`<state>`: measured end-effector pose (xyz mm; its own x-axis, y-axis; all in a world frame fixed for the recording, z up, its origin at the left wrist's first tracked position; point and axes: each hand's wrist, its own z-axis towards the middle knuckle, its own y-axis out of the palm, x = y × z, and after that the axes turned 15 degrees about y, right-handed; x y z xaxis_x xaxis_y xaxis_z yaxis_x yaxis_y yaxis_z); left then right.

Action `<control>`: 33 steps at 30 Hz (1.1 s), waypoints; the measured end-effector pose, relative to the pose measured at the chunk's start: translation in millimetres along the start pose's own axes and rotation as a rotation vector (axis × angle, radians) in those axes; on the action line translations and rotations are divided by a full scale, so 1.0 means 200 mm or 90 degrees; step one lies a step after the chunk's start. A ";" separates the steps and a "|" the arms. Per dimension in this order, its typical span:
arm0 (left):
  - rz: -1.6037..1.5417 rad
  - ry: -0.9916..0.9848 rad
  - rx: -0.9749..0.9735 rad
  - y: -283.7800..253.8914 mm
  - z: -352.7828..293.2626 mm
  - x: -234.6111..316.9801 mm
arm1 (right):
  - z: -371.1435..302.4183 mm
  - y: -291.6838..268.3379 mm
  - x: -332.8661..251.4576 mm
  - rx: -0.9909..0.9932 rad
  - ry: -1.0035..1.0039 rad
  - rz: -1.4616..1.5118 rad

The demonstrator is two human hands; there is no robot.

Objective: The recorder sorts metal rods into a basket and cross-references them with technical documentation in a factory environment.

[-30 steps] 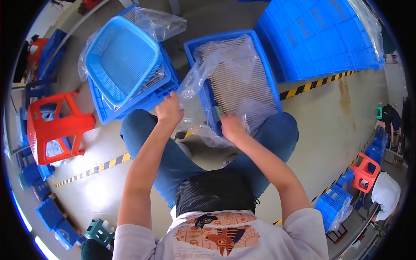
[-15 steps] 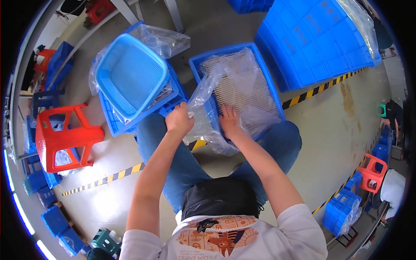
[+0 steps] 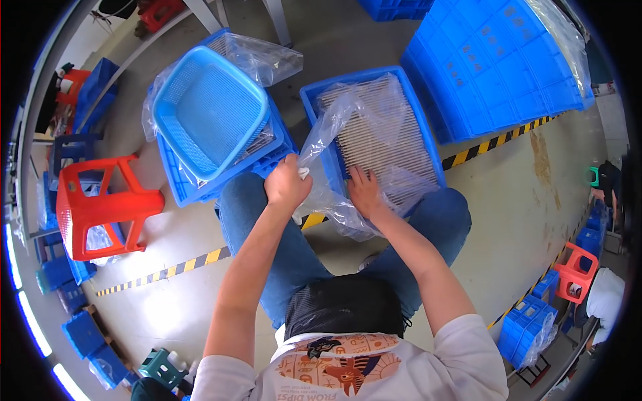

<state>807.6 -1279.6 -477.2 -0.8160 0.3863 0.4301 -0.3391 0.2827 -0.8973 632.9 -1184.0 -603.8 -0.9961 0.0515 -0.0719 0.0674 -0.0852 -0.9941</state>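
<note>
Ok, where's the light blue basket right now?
In the head view, the basket is left of centre, atop a blue crate, right of the red stool and beyond your left hand.

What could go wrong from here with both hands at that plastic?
The plastic is bunched in the left hand, so a hard pull might tear it. The right hand, at the thin rows, could disturb them. The basket sits stacked near the left hand; a wide swing might knock it.
</note>
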 end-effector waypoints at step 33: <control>-0.720 0.012 0.059 -0.40 -0.14 0.48 | 0.10 -1.28 0.19 -0.317 0.336 0.934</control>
<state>768.5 -1240.2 -361.4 -0.0124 -0.0356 0.9993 -0.9110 0.4125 0.0034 577.0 -1179.9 -350.1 0.0563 0.5442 -0.8371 0.9978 -0.0601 0.0280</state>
